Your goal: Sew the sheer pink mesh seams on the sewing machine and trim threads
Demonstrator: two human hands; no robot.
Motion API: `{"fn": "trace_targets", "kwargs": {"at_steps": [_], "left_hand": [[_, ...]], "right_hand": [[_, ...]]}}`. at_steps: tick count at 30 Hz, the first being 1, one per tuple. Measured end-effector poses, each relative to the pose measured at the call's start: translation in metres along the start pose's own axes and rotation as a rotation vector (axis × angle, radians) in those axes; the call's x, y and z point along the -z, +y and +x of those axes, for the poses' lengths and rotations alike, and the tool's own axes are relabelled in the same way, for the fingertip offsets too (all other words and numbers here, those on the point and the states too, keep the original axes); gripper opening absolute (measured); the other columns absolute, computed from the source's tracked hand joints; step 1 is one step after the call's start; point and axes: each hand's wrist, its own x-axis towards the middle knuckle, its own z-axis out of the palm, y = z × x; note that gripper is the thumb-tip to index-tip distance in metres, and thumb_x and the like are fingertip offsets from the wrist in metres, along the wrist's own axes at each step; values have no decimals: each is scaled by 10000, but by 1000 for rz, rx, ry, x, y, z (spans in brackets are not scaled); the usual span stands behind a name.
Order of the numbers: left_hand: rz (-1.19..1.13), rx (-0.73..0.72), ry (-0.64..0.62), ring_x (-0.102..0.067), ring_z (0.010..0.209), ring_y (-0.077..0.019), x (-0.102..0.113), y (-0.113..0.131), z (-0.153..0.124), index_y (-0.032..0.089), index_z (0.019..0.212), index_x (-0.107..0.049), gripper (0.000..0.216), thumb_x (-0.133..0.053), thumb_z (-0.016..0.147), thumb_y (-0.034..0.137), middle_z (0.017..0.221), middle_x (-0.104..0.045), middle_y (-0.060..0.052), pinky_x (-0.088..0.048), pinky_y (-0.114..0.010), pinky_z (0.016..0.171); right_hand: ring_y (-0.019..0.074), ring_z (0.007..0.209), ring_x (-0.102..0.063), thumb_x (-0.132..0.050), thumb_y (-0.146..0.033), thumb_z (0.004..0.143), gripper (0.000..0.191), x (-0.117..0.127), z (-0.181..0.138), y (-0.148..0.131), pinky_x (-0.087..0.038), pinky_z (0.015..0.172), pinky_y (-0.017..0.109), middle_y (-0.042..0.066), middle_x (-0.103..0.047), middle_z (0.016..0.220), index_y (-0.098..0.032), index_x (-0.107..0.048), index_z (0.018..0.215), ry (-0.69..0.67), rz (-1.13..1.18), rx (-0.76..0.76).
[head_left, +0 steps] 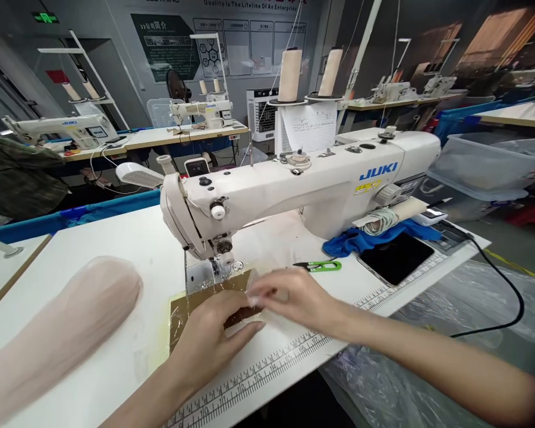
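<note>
My right hand (294, 297) is closed in a pinch on a small piece of sheer fabric (253, 292), in front of the sewing machine's needle. My left hand (209, 330) meets it from the left; its index finger reaches the fabric, while the thumb stands apart. Under both hands lies a brown plate (205, 297) with a pale yellow edge, just before the presser foot (218, 267). The white sewing machine (294, 178) stands behind. A long pinkish sheer piece (93, 297) with a rounded end rests on the table at the left.
Green thread snips (321, 266) lie right of the needle. Beyond them are a phone (396, 257), a blue cloth (352, 239) and a coil of pale cord (378, 221). A printed ruler (289, 356) runs along the table's front edge. A black cable (512, 285) hangs at the right.
</note>
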Motion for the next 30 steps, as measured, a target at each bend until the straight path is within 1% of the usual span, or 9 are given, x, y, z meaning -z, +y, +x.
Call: {"fn": "trace_targets", "kwargs": {"at_steps": [3,6,11,16,22,24,26,28,30], "left_hand": [[-107,78,-25,-618,848,-246,-6,6,-9,244,892,-649,267,-675,773,482,916,-685,-59,-493,-351,733],[-216,179,5,-602,782,-228,-9,14,-25,246,812,-616,255,-697,745,479,846,-669,-35,-472,-335,694],[-445,266,20,-517,598,-156,-1,17,-45,221,605,-562,323,-614,812,463,619,-578,5,-415,-270,570],[-661,318,-156,-565,707,-155,20,-3,-53,231,741,-684,250,-576,869,418,730,-636,-1,-428,-259,658],[-812,514,-101,-539,719,-144,34,-21,-42,197,775,-606,338,-507,896,497,748,-581,-2,-434,-259,672],[-832,500,-122,-559,757,-164,36,-20,-36,203,856,-593,384,-408,925,532,809,-596,-19,-449,-283,683],[-774,435,-112,-575,831,-184,37,-17,-29,216,948,-571,323,-447,908,512,879,-609,-26,-459,-303,729],[-679,375,-98,-576,900,-188,39,-14,-23,226,990,-544,221,-572,854,397,945,-616,-23,-457,-308,789],[-660,338,-102,-575,931,-182,40,-15,-17,215,978,-536,170,-578,823,267,986,-621,-30,-454,-305,820]], "right_hand": [[147,680,-642,-674,-370,827,180,-24,-15,-17,-491,618,253,25,-712,765,-198,-722,808,18,306,-161],[116,567,-557,-771,-443,711,297,-38,-17,-27,-408,516,229,2,-640,621,-176,-660,641,36,503,-295],[66,516,-422,-821,-473,631,406,-47,-13,-40,-313,468,207,-48,-530,575,-168,-558,580,6,740,-341],[77,552,-503,-691,-505,784,370,-47,-8,-46,-408,511,200,-41,-532,619,-172,-569,677,-147,967,-371],[134,658,-640,-666,-502,807,375,-48,12,-35,-552,585,266,24,-649,737,-157,-574,693,-215,999,-450],[159,668,-677,-675,-480,809,334,-48,21,-28,-578,597,304,22,-674,757,-166,-569,766,-285,1019,-496],[162,654,-687,-665,-461,826,301,-46,30,-22,-587,605,325,14,-690,765,-176,-567,843,-337,1028,-505],[155,651,-688,-664,-429,836,275,-44,38,-17,-583,616,313,15,-698,758,-172,-577,881,-366,1000,-490],[140,661,-687,-693,-380,817,248,-42,45,-13,-569,628,273,23,-708,765,-161,-596,882,-391,951,-496]]}}
